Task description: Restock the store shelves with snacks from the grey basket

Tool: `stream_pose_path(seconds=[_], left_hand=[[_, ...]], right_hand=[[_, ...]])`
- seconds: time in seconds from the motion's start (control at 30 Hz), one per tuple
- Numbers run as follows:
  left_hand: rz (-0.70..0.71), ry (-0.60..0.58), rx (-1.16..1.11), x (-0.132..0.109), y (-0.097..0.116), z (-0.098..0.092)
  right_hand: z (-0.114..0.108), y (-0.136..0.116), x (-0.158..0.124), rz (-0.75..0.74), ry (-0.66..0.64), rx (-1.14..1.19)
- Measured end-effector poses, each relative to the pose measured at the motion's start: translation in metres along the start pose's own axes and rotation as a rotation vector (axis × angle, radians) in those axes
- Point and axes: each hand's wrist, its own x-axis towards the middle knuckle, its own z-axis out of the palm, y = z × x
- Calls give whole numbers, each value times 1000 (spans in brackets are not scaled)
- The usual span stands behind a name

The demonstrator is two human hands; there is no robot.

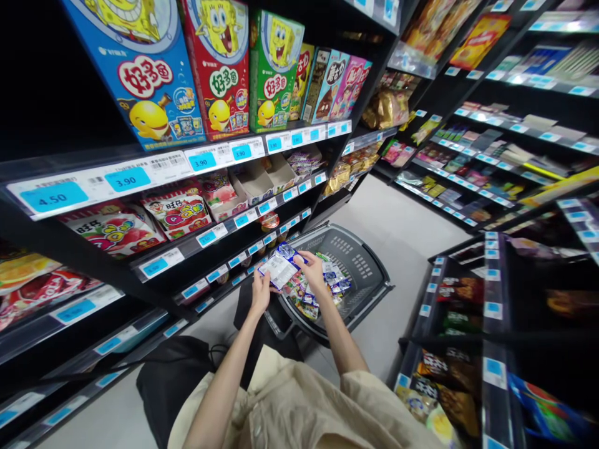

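Note:
My left hand [262, 288] is closed on the left edge of a small blue-and-white snack packet [279, 269]. The fingers of my right hand [311, 269] grip the same packet at its right side, so it is held between both hands. Its pale printed face is turned up toward me. Just beyond and below the hands, a dark grey shopping basket [372, 265] stands on the floor. Inside it lies a pile of small colourful packets [334, 277], mostly blue and white; my right hand and forearm hide part of them.
On the left, a shelf rack holds blue [145, 81], red [219, 75] and green snack boxes [276, 75], with candy bags [175, 209] below. Low bins of snack bags [452, 368] stand at the right. Grey floor [407, 215] runs beyond the basket toward more shelves.

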Motion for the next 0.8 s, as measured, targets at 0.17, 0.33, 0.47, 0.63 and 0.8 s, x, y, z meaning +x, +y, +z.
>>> stream_pose_path(seconds=[0.17,0.33,0.47,0.63,0.8], left_hand=[[101,-16,-51,-3,9,3],[191,-191,160,-4,10,3],[172,-131,255,-5,13,4],[50,-173,347,-7,21,2],[59,-139,424,-10,25,0]], right_hand=[[1,-1,1,29,59,32],[2,-9,-3,64,129,57],[2,-25,-13,81,-22,82],[5,-35,-20,52,-251,127],[8,-22,-23,29,-268,-13]])
